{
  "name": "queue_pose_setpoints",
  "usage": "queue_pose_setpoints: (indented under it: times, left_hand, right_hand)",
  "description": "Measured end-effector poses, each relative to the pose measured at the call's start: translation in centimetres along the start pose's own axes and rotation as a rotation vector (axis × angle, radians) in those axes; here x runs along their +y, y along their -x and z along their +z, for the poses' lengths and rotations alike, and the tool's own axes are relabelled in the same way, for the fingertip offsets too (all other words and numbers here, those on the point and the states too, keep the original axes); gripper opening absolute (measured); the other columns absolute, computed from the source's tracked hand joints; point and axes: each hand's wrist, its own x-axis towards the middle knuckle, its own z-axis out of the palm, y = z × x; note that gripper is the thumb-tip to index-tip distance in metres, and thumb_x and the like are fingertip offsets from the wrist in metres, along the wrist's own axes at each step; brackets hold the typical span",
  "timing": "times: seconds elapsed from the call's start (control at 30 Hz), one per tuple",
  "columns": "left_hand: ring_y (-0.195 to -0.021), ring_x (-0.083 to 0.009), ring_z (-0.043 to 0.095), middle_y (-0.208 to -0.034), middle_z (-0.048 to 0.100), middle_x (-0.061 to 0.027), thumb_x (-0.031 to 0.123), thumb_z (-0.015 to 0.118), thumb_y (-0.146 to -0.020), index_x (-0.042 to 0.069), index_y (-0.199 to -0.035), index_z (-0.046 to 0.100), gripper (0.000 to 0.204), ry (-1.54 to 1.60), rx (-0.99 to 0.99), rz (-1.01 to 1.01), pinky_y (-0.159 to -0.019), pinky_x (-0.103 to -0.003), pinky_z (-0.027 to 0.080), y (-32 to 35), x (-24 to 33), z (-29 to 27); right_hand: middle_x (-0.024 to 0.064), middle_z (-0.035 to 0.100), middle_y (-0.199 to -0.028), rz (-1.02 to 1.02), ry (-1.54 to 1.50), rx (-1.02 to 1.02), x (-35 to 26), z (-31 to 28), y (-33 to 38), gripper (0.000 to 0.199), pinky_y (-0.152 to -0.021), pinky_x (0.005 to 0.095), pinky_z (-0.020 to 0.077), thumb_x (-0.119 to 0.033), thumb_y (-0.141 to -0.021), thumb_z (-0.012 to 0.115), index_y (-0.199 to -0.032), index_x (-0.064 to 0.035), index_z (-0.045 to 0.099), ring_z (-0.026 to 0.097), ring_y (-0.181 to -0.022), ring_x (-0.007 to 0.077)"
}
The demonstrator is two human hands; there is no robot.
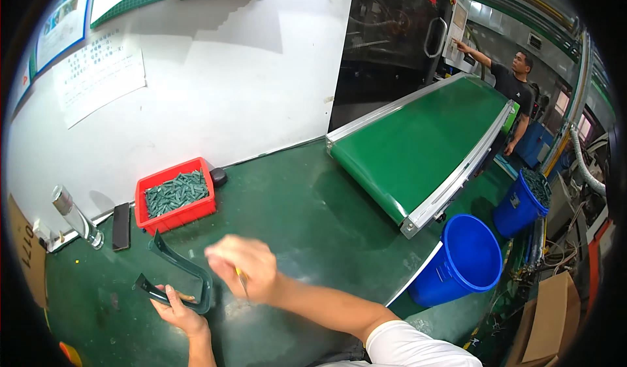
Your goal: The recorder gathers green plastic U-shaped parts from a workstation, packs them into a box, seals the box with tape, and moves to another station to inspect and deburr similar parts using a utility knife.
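My left hand is closed round the lower arm of a dark green, U-shaped plastic part, low over the green table. The part's curved end points right, and its two arms reach to the left. Just right of it, my right hand is closed and slightly smeared by motion. A thin tool with a yellow bit shows at its fingers; most of it is hidden. The right hand looks apart from the plastic part.
A red bin of small green pieces stands by the wall, near a clear bottle and a flat black object. A green conveyor slopes down at right, with blue buckets beside it. One person reaches toward a machine panel.
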Motion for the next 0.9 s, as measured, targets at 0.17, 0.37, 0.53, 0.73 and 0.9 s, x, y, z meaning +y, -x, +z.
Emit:
queue_pose_setpoints:
  times: [0.17, 0.37, 0.53, 0.73, 0.9]
  left_hand:
    - [-0.046, -0.0084, 0.042, -0.066, 0.044, -0.0016, 0.015, 0.05, -0.092, 0.003, -0.104, 0.043, 0.018, 0.061, -0.047, -0.092, -0.039, -0.021, 0.036, 1.1, 1.0, 1.4]
    - [-0.042, -0.0099, 0.042, -0.057, 0.044, -0.0023, 0.011, 0.049, -0.091, 0.004, -0.103, 0.044, 0.015, 0.168, -0.06, -0.17, -0.037, -0.022, 0.033, 0.7, 1.4, 1.2]
    - [-0.041, -0.0096, 0.041, -0.06, 0.045, -0.0023, 0.013, 0.049, -0.091, 0.005, -0.102, 0.046, 0.014, 0.3, -0.189, -0.336, -0.034, -0.023, 0.032, 1.5, 1.6, 1.3]
    - [-0.051, -0.0125, 0.047, -0.064, 0.05, -0.0057, 0.012, 0.046, -0.092, 0.002, -0.109, 0.046, 0.019, 0.52, -0.39, -0.319, -0.043, -0.025, 0.039, 1.7, 2.9, 1.5]
    - [-0.093, -0.0321, 0.056, -0.115, 0.052, -0.0209, 0.005, 0.053, -0.081, -0.005, -0.119, 0.048, 0.04, -0.575, -0.485, 0.471, -0.068, -0.032, 0.048, 1.0, 1.5, 0.6]
  right_hand:
    - [0.0188, 0.059, -0.077, 0.418, 0.321, -0.193, 6.7, 1.4, -3.7, 0.021, -0.059, 0.0437, 0.046, -0.019, -0.089, 0.057, -0.088, 0.0011, 0.054, 0.058, -0.068, 0.0384]
    - [0.0203, 0.06, -0.085, 0.639, 0.383, -0.639, 7.8, -1.1, 4.9, 0.033, -0.068, 0.0474, 0.0466, -0.033, -0.089, 0.054, -0.094, -0.0007, 0.054, 0.058, -0.08, 0.04]
    - [0.0215, 0.065, -0.094, 0.937, 0.068, -0.707, 5.5, -2.5, 9.9, 0.044, -0.077, 0.0367, 0.0503, -0.035, -0.091, 0.055, -0.113, 0.0023, 0.057, 0.065, -0.09, 0.0311]
    - [0.0193, 0.065, -0.081, 1.004, -0.028, -0.672, 3.9, -2.7, 9.4, 0.036, -0.066, 0.0344, 0.0505, -0.026, -0.089, 0.057, -0.108, 0.0043, 0.059, 0.063, -0.071, 0.0265]
    - [0.0014, 0.059, -0.07, 1.477, -0.217, -0.554, 2.1, -2.2, 9.3, 0.029, -0.051, 0.0248, 0.047, -0.018, -0.09, 0.055, -0.114, -0.0008, 0.06, 0.053, -0.059, 0.0057]
